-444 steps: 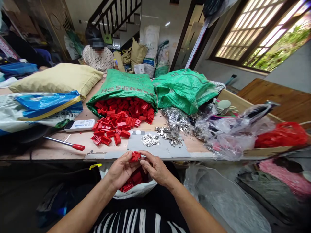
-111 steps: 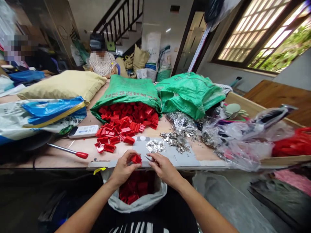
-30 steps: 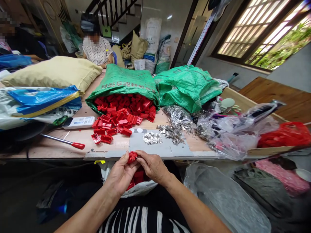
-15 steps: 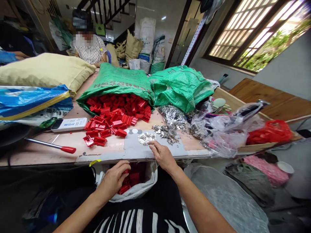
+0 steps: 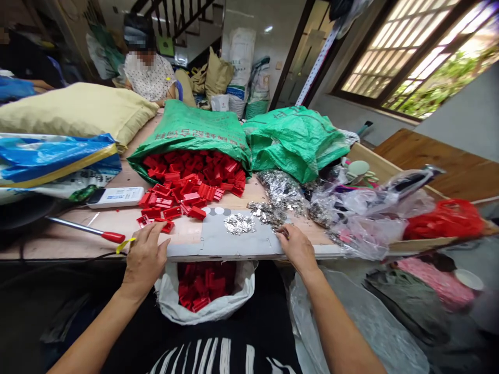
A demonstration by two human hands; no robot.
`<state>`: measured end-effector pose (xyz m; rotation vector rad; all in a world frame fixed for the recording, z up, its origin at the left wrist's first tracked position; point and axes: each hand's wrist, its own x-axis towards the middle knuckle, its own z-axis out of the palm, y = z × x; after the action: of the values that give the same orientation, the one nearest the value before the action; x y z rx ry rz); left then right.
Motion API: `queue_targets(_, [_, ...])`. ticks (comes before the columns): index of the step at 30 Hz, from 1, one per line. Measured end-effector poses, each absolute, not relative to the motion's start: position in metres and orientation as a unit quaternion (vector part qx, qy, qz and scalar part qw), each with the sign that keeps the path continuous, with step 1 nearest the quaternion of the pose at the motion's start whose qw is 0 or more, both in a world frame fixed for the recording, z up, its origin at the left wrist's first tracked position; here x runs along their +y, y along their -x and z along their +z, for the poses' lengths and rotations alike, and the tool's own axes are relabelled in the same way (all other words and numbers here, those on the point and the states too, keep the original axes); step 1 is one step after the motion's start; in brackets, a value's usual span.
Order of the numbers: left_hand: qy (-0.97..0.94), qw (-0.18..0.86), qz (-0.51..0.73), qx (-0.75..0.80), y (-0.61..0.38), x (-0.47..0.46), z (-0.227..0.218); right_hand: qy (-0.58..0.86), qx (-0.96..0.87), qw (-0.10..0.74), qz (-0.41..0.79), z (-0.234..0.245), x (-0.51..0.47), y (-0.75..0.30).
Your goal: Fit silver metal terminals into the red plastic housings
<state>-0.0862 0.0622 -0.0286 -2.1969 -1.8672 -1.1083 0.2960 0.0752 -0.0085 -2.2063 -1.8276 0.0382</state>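
My left hand (image 5: 145, 257) is at the table's front edge, fingers stretched forward and thumb apart. Its fingertips reach the nearest red plastic pieces (image 5: 167, 226), partly covering one; I cannot tell whether they touch it. On the right, my right hand (image 5: 298, 250) has its fingers bent together beside the darker heap of small metal pieces (image 5: 265, 212); what lies between the fingertips is hidden. Between the hands, a shiny pile of small metal pieces (image 5: 239, 224) lies on a grey sheet (image 5: 218, 241). Below the edge, a white sack (image 5: 234, 305) at my lap holds more red pieces (image 5: 202, 283).
A green sack (image 5: 202, 122) spills red pieces onto the table. Beside it lie another green sack (image 5: 296, 137) and clear plastic bags (image 5: 362, 228). A red-handled lever (image 5: 113, 237) and a white box (image 5: 117, 197) are at left. A person (image 5: 150, 72) sits across the table.
My left hand has moved from the white sack up and left to the red pieces on the table. My right hand has moved right, away from the shiny pile to the darker heap.
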Motion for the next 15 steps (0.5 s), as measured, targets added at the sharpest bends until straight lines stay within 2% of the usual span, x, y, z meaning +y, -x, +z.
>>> queue_targets(3, [0.699, 0.087, -0.266, -0.658, 0.091, 0.073, -0.027, 0.765, -0.628, 0.139, 0.026, -0.014, 0.079, -0.298])
queue_targets(6, [0.679, 0.096, -0.207, -0.698, 0.091, 0.080, -0.029, 0.761, -0.631, 0.148, 0.027, -0.018, 0.083, -0.302])
queue_targets(15, [0.703, 0.086, -0.185, -0.682, 0.082, 0.092, -0.029, 0.762, -0.627, 0.159, 0.041, -0.019, 0.082, -0.303])
